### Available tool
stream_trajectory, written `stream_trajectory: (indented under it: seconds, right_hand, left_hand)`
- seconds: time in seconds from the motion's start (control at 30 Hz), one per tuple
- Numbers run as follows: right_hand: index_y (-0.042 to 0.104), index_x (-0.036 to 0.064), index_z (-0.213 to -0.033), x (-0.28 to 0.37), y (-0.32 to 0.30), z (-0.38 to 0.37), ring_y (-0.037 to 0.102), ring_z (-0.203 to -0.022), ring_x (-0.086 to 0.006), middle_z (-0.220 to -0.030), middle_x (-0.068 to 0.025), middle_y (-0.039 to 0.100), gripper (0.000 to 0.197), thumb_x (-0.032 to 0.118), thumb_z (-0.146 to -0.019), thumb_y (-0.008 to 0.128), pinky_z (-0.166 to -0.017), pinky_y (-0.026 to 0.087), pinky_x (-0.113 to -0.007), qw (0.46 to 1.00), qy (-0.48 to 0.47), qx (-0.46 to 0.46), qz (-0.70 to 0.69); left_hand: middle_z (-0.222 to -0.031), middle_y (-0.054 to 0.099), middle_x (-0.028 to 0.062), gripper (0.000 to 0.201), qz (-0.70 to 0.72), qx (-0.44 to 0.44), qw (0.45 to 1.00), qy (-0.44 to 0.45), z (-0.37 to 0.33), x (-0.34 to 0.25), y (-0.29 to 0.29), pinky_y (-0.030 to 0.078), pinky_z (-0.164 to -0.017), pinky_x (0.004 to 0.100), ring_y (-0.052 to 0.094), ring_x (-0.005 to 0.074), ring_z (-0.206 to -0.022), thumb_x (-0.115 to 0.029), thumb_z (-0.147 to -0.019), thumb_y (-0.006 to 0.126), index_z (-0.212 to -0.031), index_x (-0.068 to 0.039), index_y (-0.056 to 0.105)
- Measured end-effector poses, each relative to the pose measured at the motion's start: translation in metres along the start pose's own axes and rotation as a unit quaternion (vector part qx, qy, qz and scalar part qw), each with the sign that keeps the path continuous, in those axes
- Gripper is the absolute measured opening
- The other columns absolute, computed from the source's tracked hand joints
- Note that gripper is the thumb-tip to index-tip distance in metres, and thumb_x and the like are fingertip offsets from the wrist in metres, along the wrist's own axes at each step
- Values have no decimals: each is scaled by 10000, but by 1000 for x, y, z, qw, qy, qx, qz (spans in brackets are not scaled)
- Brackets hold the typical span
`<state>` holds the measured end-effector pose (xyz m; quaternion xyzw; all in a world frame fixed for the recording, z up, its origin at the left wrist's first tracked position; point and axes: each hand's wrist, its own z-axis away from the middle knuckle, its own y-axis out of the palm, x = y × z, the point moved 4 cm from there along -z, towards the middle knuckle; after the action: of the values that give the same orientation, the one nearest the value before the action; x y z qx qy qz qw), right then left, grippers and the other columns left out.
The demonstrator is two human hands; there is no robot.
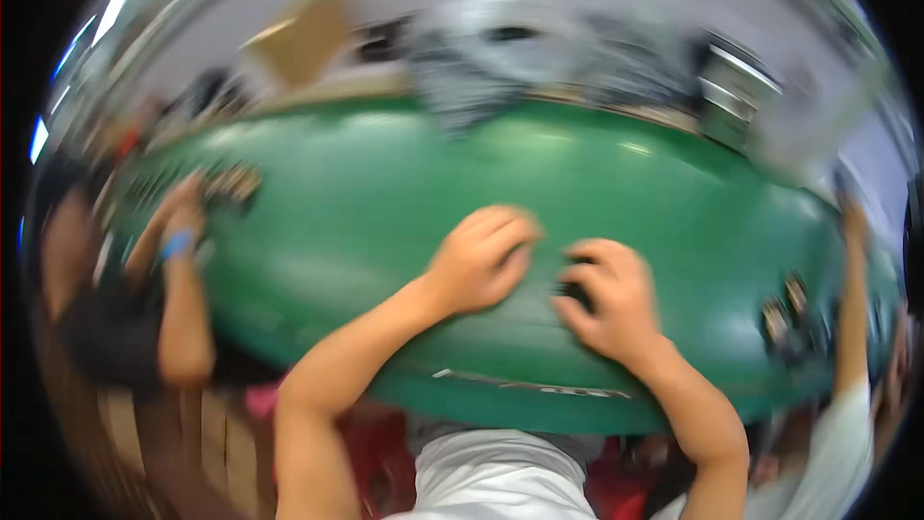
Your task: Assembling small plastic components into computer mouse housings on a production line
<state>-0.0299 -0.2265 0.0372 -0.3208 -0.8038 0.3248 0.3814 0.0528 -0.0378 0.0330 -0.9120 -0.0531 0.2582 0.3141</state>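
Over the green tabletop (404, 173), my left hand (481, 258) is loosely curled, its fingertips turned toward my right hand and smeared by motion. I cannot see whether anything lies between its fingers. A short gap separates it from my right hand (616, 300), whose fingers and thumb curve around a small dark patch (579, 295). That patch looks like a small black piece, but blur hides its kind. Both hands are near the table's front edge, in front of my white shirt (500, 477).
A cardboard box (306, 37), clear and grey plastic bags (500, 48) and a metallic box (736, 87) line the back. Co-workers' hands are at the left (183, 212) and right (851, 217). Small parts (231, 185) lie far left, with dark and tan pieces (778, 320) at right.
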Motion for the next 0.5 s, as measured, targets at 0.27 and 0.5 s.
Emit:
stream_trajectory:
  seconds: [0.27,0.5]
  right_hand:
    - [655,56,-952,5,6,-4,570,-1206,-357,-1234,-131,631,271,104,-743,821,-1024,436,-470,1000,8,23,2]
    - [657,57,-945,0,-3,-6,567,-1202,-352,-1229,-130,631,268,109,-740,821,-1023,433,-469,999,25,26,17]
  left_hand:
    - [-1539,433,243,690,-483,-49,804,-343,45,186,-167,287,-1200,586,337,485,-1450,-459,-901,664,-1431,-38,532]
    - [-1653,297,246,856,-505,-121,611,-597,121,262,-331,161,-1242,590,198,465,-1546,-651,-954,515,-1583,-87,374]
